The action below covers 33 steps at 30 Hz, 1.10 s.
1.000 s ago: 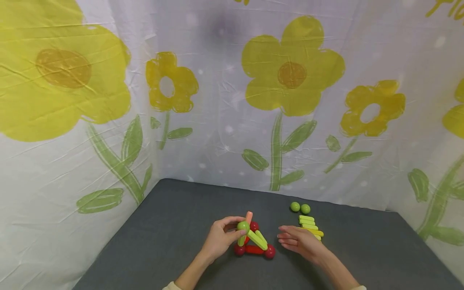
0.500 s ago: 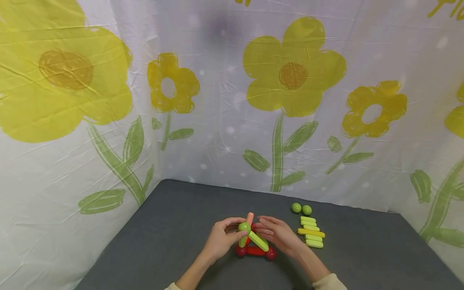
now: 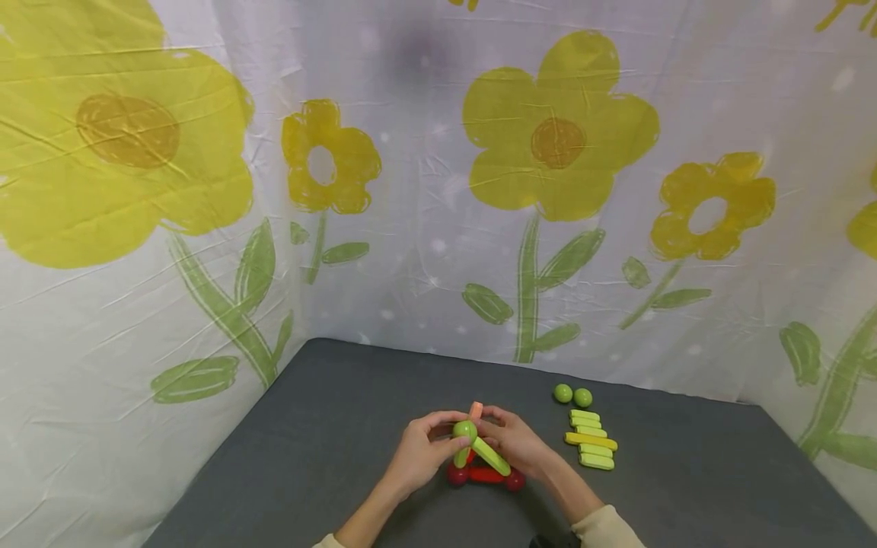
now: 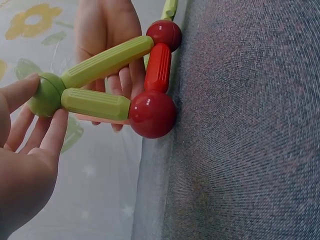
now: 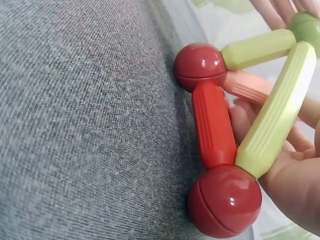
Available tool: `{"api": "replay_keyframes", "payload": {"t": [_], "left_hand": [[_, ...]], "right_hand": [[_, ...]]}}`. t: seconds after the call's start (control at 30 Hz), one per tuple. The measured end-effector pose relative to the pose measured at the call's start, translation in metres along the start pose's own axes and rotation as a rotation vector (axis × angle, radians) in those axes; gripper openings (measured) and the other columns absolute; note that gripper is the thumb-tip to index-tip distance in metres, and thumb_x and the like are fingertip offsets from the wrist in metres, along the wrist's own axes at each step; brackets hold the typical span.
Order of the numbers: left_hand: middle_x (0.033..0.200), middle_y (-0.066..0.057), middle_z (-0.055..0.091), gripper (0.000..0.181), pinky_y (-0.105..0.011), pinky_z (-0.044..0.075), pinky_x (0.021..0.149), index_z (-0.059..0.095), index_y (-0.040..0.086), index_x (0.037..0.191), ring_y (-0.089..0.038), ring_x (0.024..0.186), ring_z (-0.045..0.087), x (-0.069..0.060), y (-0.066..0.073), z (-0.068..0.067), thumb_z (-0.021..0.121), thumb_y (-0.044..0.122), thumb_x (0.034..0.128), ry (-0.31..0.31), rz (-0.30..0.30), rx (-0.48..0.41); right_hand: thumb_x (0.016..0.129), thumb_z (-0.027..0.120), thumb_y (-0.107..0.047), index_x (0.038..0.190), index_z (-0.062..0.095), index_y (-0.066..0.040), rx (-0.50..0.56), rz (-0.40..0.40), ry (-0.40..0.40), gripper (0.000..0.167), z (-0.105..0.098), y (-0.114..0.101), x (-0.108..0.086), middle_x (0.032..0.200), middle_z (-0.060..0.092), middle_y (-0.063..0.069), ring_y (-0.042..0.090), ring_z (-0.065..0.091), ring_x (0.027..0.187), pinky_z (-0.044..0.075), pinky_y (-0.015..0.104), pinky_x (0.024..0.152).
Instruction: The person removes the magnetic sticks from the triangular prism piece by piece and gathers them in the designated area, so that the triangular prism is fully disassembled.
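Between the hands stands a ball-and-stick toy frame. Red balls (image 5: 225,201) and a red rod (image 4: 158,67) form its visible base on the table. Light green rods (image 4: 97,104) slope up to a green ball (image 3: 465,433), which my left hand (image 3: 420,453) pinches between thumb and fingers at the top. My right hand (image 3: 517,441) reaches in from the right behind the frame, its fingers around a salmon rod (image 5: 247,86). That rod joins a rear red ball (image 5: 200,67). Part of the right hand's grip is hidden by the light green rods.
Right of the frame lies a row of light green rods (image 3: 596,461) with one longer yellow rod (image 3: 591,441) among them. Two loose green balls (image 3: 572,396) sit behind the row. A flower-printed cloth (image 3: 425,289) hangs behind the dark table (image 3: 384,380).
My right hand has moved left from beside the rod row to the frame, and its fingers have come to the salmon rod. My left hand keeps its hold on the green ball.
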<state>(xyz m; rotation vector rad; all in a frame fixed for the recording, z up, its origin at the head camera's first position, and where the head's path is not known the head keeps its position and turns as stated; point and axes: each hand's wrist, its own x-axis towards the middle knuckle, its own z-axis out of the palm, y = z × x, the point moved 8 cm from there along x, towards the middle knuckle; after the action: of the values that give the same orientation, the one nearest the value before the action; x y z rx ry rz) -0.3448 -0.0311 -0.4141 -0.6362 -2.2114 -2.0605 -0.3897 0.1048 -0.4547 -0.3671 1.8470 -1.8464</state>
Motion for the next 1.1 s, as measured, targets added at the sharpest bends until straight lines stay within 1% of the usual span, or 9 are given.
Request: {"api": "replay_keyframes", "payload": {"t": [0.13, 0.3, 0.4, 0.43, 0.5, 0.63, 0.67, 0.87, 1.1], "left_hand": [[0.118, -0.011, 0.061, 0.035, -0.033, 0.049, 0.09, 0.063, 0.0, 0.119, -0.028, 0.11, 0.058, 0.0, -0.0007, 0.0004, 0.07, 0.014, 0.0882, -0.001, 0.0, 0.002], [0.118, -0.012, 0.061, 0.034, -0.032, 0.049, 0.09, 0.063, 0.0, 0.119, -0.028, 0.109, 0.059, 0.0006, -0.0009, 0.0007, 0.07, 0.012, 0.0882, 0.002, 0.003, -0.01], [0.118, -0.012, 0.061, 0.033, -0.031, 0.049, 0.089, 0.063, -0.001, 0.119, -0.029, 0.109, 0.059, 0.0009, -0.0014, 0.001, 0.069, 0.009, 0.0881, 0.001, -0.002, -0.017], [0.118, -0.013, 0.061, 0.033, -0.031, 0.049, 0.089, 0.063, -0.002, 0.118, -0.03, 0.109, 0.059, 0.0003, 0.0016, 0.0011, 0.069, 0.008, 0.088, -0.001, 0.002, -0.022], [0.118, -0.013, 0.061, 0.032, -0.031, 0.049, 0.089, 0.063, -0.002, 0.118, -0.03, 0.109, 0.059, 0.0006, 0.0011, 0.0013, 0.069, 0.007, 0.0878, -0.002, -0.002, -0.027], [0.118, -0.013, 0.061, 0.033, -0.031, 0.05, 0.088, 0.063, -0.002, 0.118, -0.03, 0.108, 0.059, -0.0001, 0.0027, 0.0013, 0.069, 0.007, 0.0877, 0.001, 0.004, -0.03], [0.119, -0.012, 0.061, 0.033, -0.031, 0.05, 0.088, 0.063, -0.001, 0.119, -0.029, 0.108, 0.059, 0.0003, -0.0001, 0.0011, 0.069, 0.008, 0.0878, 0.003, 0.002, -0.024], [0.118, -0.011, 0.061, 0.032, -0.033, 0.05, 0.088, 0.064, 0.0, 0.118, -0.029, 0.107, 0.06, 0.0005, 0.0007, 0.0013, 0.07, 0.01, 0.0878, 0.011, -0.003, -0.002], [0.118, -0.013, 0.061, 0.031, -0.035, 0.05, 0.088, 0.063, 0.0, 0.118, -0.029, 0.108, 0.059, 0.0018, -0.0007, 0.0007, 0.069, 0.007, 0.0878, 0.019, -0.002, 0.001]], "right_hand": [[0.102, 0.048, -0.023, 0.137, 0.031, 0.004, -0.047, -0.02, -0.027, 0.047, 0.0036, -0.0008, -0.0004, 0.104, 0.061, 0.014, 0.018, 0.063, 0.083, 0.054, 0.035, 0.078], [0.102, 0.047, -0.026, 0.14, 0.028, 0.002, -0.104, -0.048, -0.029, 0.05, 0.0053, -0.0028, -0.0016, 0.098, 0.062, 0.012, 0.016, 0.062, 0.079, 0.053, 0.031, 0.073], [0.102, 0.046, -0.027, 0.139, 0.029, 0.0, -0.119, -0.051, -0.027, 0.048, 0.0061, -0.0032, -0.002, 0.097, 0.061, 0.011, 0.016, 0.061, 0.08, 0.052, 0.031, 0.073], [0.102, 0.046, -0.027, 0.138, 0.029, 0.0, -0.125, -0.052, -0.026, 0.048, 0.0062, -0.0032, -0.0021, 0.096, 0.061, 0.011, 0.017, 0.061, 0.08, 0.052, 0.031, 0.073], [0.102, 0.046, -0.028, 0.138, 0.029, -0.001, -0.141, -0.055, -0.024, 0.048, 0.0062, -0.0031, -0.0017, 0.096, 0.061, 0.011, 0.017, 0.061, 0.08, 0.052, 0.03, 0.073], [0.102, 0.045, -0.031, 0.139, 0.028, -0.001, -0.181, -0.063, -0.021, 0.05, 0.0052, -0.0024, -0.0002, 0.095, 0.061, 0.011, 0.017, 0.06, 0.079, 0.051, 0.029, 0.071], [0.102, 0.044, -0.031, 0.139, 0.028, -0.001, -0.186, -0.062, -0.023, 0.05, 0.0052, -0.0021, 0.0002, 0.096, 0.061, 0.011, 0.018, 0.061, 0.08, 0.052, 0.029, 0.071], [0.103, 0.043, -0.031, 0.14, 0.026, -0.001, -0.188, -0.052, -0.025, 0.051, 0.0054, -0.0011, 0.0004, 0.099, 0.061, 0.013, 0.023, 0.065, 0.086, 0.054, 0.035, 0.076], [0.103, 0.041, -0.034, 0.14, 0.025, -0.003, -0.221, -0.079, -0.022, 0.051, 0.0072, -0.002, -0.0005, 0.1, 0.061, 0.013, 0.024, 0.065, 0.086, 0.054, 0.034, 0.075]]}}
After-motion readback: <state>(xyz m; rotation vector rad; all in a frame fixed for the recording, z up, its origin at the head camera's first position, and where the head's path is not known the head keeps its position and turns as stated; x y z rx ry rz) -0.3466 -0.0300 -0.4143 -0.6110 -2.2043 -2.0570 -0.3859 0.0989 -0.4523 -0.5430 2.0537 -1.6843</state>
